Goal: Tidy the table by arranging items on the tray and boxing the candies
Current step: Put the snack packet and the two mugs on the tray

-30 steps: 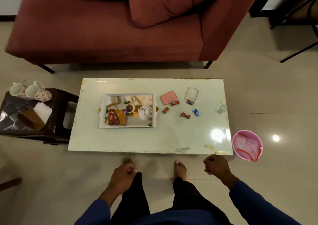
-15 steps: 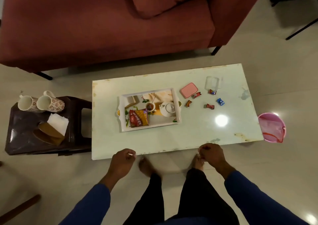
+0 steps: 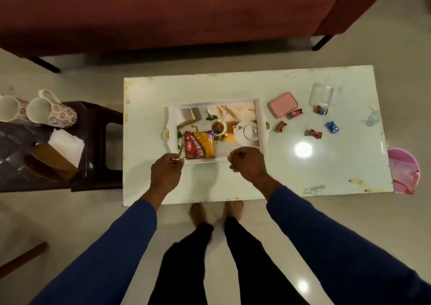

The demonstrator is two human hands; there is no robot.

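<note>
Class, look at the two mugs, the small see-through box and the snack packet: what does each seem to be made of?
Mugs: probably glazed ceramic, white inside with a flower print outside.
See-through box: likely clear plastic, since the table shows through it.
Snack packet: thin glossy printed film, by its sheen and crinkles.

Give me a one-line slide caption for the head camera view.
Both hands hover near the tray; five candies lie loose beside the open box.

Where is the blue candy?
The blue candy lies on the table, far right of the tray, just right of a red candy and below the clear box.
</note>
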